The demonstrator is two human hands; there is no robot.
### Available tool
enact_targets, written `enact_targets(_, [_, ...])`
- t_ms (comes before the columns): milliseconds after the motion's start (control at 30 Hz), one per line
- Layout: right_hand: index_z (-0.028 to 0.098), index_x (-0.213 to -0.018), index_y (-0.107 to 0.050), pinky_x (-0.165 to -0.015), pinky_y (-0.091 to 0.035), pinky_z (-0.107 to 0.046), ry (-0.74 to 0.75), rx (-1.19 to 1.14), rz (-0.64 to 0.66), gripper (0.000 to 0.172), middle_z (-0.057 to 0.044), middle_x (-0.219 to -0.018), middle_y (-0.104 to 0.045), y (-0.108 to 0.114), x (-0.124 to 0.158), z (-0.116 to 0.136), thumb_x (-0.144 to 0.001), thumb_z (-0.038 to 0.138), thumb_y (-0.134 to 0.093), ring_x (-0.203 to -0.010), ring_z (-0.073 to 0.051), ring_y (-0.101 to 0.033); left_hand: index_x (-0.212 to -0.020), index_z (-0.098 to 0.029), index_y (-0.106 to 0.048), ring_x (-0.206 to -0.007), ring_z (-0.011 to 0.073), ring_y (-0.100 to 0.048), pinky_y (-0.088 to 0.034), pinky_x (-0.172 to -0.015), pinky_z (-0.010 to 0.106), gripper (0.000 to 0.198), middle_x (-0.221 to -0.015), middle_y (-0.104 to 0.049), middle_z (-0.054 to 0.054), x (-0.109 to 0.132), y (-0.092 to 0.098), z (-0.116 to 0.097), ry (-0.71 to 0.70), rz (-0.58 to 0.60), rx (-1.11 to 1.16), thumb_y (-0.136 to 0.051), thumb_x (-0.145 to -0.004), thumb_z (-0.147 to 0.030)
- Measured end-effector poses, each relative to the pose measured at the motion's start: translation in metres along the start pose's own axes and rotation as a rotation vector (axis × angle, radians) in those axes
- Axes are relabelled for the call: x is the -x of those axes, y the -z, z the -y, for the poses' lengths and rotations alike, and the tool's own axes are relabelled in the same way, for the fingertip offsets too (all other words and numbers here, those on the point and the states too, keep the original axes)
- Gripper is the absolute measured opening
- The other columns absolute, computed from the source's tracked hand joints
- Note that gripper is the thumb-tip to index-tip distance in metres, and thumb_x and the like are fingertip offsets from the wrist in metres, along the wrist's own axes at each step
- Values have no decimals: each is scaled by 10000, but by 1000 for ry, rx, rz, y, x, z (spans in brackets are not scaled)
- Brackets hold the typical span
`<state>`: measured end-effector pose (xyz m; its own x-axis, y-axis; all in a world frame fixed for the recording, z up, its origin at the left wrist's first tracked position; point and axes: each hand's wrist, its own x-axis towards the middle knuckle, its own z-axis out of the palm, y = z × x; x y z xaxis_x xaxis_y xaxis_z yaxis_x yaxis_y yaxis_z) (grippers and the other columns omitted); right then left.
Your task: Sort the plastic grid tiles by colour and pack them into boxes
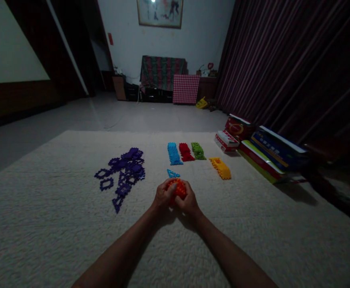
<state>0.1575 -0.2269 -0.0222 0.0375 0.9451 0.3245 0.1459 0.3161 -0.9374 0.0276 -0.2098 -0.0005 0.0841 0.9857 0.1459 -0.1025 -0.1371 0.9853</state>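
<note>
My left hand (162, 196) and my right hand (188, 200) are both closed around a stack of orange plastic pieces (177, 187), held together just above the cream carpet (58, 208). A small blue triangular piece (173, 173) lies just beyond my hands. Farther off lie sorted stacks: blue (174, 153), red (186, 152), green (198, 151) and yellow (220, 167). To the left is a loose heap of purple pieces (124, 170).
Boxes and books (260, 150) are piled at the carpet's right edge by a dark curtain (283, 68). Bare floor lies beyond the carpet, with a covered cabinet (163, 76) and a red checked panel (185, 89) against the far wall.
</note>
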Motion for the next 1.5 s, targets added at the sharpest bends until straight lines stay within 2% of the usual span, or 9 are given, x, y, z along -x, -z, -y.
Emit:
enact_targets(100, [283,-1291,-476,-1002,-506,-419,58,23,-4,656,-67,-1244,-617,-4,8,-2,-666,172,-641,-1135,-252,-612,-1002,-184,-737,-989,272,-689,-517,-937,401,313,-1035,-754,114,2,1,4,-33,-9,-36,-661,-772,-382])
enact_targets(200, [287,-1329,-434,-1073,-455,-448,122,51,3,713,-85,-1324,-564,-2,6,2,-662,178,-660,-1223,-264,-569,-1051,-186,-720,-1021,265,-683,-505,-969,396,334,-1087,-748,108,2,1,4,-43,-32,-38,-658,-756,-329])
enact_targets(333, [280,-1304,-439,-1066,-455,-457,110,63,69,686,-86,-1296,-564,1,6,5,-670,156,-668,-1206,-262,-572,-1068,-188,-705,-1021,249,-673,-500,-959,374,314,-1079,-744,97,3,1,7,-64,-35,-61,-625,-813,-351])
enact_targets(467, [281,-1298,-419,-1023,-490,-442,84,29,103,656,-79,-1258,-590,0,9,2,-709,172,-686,-1152,-248,-601,-990,-185,-706,-917,234,-676,-516,-867,350,275,-967,-744,83,3,2,10,-57,-49,-89,-596,-856,-399])
enact_targets(633, [268,-1293,-457,-1078,-449,-457,240,131,73,594,-87,-1268,-590,-5,2,-2,-743,166,-658,-1195,-256,-580,-967,-188,-701,-869,210,-670,-514,-811,319,281,-930,-732,66,-2,5,8,-96,-95,-91,-591,-877,-431])
enact_targets(733, [247,-1340,-439,-1083,-451,-465,318,162,55,635,-104,-1286,-584,-9,-3,-6,-744,142,-630,-1215,-261,-570,-963,-181,-706,-863,199,-669,-516,-802,309,294,-927,-732,61,-5,9,6,-160,-124,-125,-578,-890,-436])
enact_targets(933, [226,-1485,-300,-1087,-455,-495,340,258,56,840,-143,-1349,-527,-14,-2,-11,-729,150,-657,-1255,-281,-536,-915,-171,-742,-874,188,-677,-524,-841,315,273,-932,-735,74,-7,17,6,-328,-10,-281,-556,-901,-370])
enact_targets(1167, [199,-1469,-331,-1130,-412,-508,359,285,118,793,-161,-1358,-499,-13,-1,-10,-737,117,-624,-1300,-282,-492,-768,-174,-754,-905,192,-692,-536,-844,313,319,-957,-740,96,-11,15,11,-320,-25,-283,-553,-919,-369])
enact_targets(1500, [191,-1395,-411,-1109,-429,-471,272,240,140,684,-153,-1361,-530,-9,1,-2,-757,165,-654,-1277,-270,-525,-868,-183,-747,-872,191,-688,-525,-843,311,218,-923,-742,76,-12,14,17,-288,-87,-295,-600,-865,-344])
